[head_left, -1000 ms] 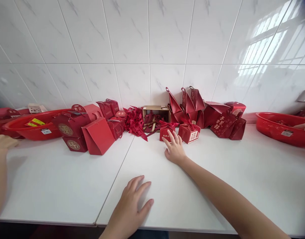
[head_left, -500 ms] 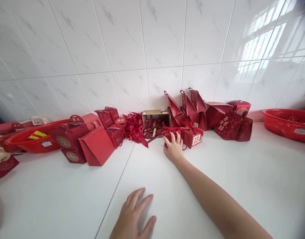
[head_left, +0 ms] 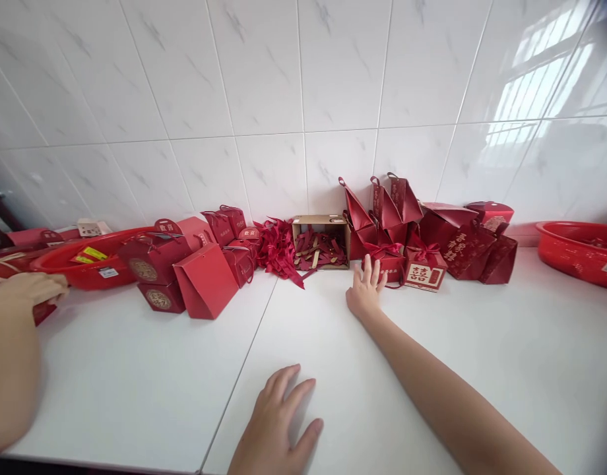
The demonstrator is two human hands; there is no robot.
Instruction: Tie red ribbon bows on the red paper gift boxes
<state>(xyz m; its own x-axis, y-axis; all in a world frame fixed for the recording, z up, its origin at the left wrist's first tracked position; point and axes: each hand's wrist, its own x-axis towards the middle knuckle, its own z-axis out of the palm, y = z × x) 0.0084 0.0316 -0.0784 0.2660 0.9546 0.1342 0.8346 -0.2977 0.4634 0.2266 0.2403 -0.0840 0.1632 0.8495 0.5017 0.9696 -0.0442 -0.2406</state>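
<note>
My right hand (head_left: 367, 290) reaches forward with its fingers spread against the near side of a small red gift box (head_left: 390, 266) tied with a ribbon bow. Beside that box stands another ribboned gift box (head_left: 425, 272) with a cream label facing me. Close to me, my left hand (head_left: 284, 422) rests at the white tabletop (head_left: 313, 330), fingers apart and holding nothing. Behind the two ribboned boxes several pointed red gift boxes (head_left: 383, 208) are grouped, some stacked on others.
A cardboard box (head_left: 323, 219) of dark red and gold strips stands by the tiled wall, beside a pile of red ribbons (head_left: 276, 247). More red boxes (head_left: 204, 280) stand left. Red basins (head_left: 100, 270) (head_left: 575, 254) flank both sides. Another person's hand (head_left: 26, 297) reaches in at far left.
The fingers of my right hand now press the box's near side rather than its top. The labelled box has turned to face me. Another person's arm has come further into view at left.
</note>
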